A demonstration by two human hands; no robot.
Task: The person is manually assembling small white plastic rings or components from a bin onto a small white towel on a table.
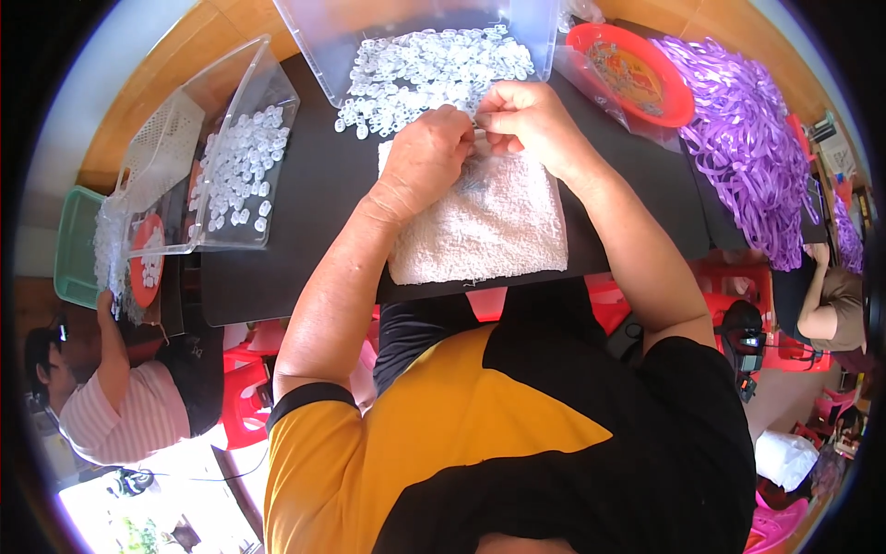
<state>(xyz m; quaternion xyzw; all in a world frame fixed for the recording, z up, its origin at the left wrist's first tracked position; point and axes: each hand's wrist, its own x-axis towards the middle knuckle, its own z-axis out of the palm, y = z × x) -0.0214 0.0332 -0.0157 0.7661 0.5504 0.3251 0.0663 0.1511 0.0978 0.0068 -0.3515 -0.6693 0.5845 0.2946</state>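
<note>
My left hand (426, 159) and my right hand (533, 122) meet over the far edge of a folded white towel (489, 235). Fingers of both are bent into a pinch, and whatever they hold is too small and too covered to make out. On the towel, just below my fingertips, lie some small greyish pieces (472, 174), partly hidden by my left hand. Right beyond my hands, a heap of small clear plastic pieces (434, 69) spills from a tipped clear bin (318, 42) onto the dark table (318, 185).
A red bowl (681, 100) with small metal-looking parts sits at the far right, beside a pile of purple straps (738, 138). Left, another clear bin (277, 69) holds more clear pieces. Co-workers sit at the left (138, 397) and right (831, 309).
</note>
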